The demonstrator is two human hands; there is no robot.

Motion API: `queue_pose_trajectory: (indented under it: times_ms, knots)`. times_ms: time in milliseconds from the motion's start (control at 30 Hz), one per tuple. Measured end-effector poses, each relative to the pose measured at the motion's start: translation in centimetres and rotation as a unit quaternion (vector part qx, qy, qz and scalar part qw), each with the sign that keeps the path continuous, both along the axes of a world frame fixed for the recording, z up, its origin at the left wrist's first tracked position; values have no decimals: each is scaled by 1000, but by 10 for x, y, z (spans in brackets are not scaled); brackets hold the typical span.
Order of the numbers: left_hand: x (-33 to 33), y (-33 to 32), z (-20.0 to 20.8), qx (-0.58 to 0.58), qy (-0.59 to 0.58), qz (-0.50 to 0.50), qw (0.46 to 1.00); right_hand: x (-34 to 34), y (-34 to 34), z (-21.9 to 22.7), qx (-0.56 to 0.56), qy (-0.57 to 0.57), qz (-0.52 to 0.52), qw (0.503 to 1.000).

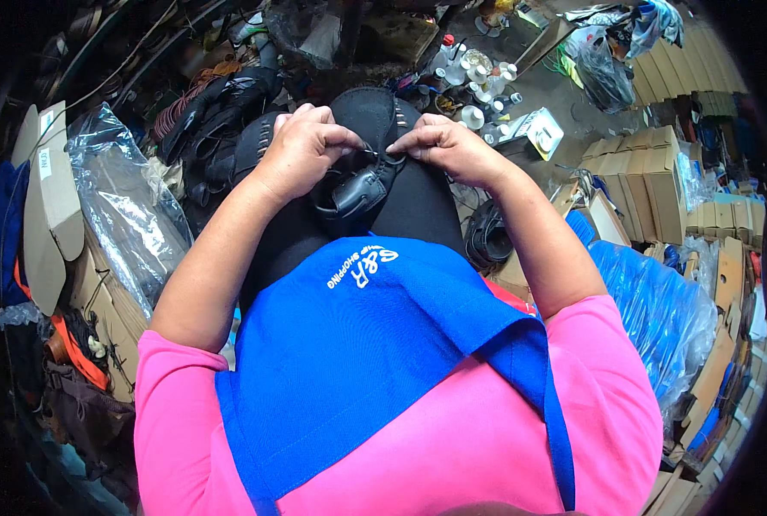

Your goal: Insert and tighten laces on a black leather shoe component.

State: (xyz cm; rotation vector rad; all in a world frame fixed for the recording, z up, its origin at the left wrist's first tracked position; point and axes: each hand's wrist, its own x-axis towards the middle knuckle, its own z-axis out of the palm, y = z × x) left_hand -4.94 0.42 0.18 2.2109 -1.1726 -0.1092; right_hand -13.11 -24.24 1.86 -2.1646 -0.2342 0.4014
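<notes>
A black shoe rests between my thighs, with its smooth black heel part turned toward me. Over its upper, both hands work close together with fingertips only a short gap apart. My left hand is closed in a pinch at the left side of the shoe's opening; a thin, pale, narrow thing shows at its fingertips, too small to name. From the right, my right hand pinches with thumb and index finger at the shoe's edge, where a dark strand or loop shows. What exactly it grips is hidden.
Several black shoes lie piled at the left. Beyond my knees stands a cluster of white bottles. Brown cardboard boxes and plastic-wrapped blue items are stacked at the right. Clear plastic wrap covers things at the left.
</notes>
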Motion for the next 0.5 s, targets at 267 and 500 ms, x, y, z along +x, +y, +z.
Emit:
queue_pose_trajectory:
  times_ms: [267,500]
  knots:
    - [5,-10,-13,-38,31,-30,998,-1,-2,-5,39,16,-7,999]
    - [18,-24,5,-26,-78,-123,989,4,-5,-9,28,-7,25,999]
